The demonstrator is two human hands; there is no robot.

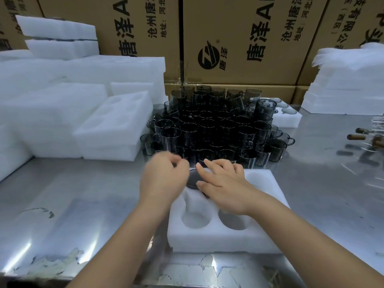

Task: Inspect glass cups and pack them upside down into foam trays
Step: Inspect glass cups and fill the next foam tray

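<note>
A white foam tray [261, 235] with round pockets lies on the steel table in front of me. A dark glass cup [193, 179] sits in a far-left pocket, mostly hidden by my hands. My right hand [224, 183] lies flat over it with straight fingers touching its top. My left hand [164, 179] is blurred, hovering at the tray's far-left corner with fingers loosely curled; whether it holds anything is unclear. Behind the tray stands a dense pile of smoky grey glass cups [212, 125], some stacked.
Stacks of white foam trays [116, 125] fill the left side and another stack [342, 84] the far right. A partly filled foam tray [288, 117] sits behind the cups. Cardboard boxes [239, 38] wall the back. Wooden-handled items [357, 137] lie at right.
</note>
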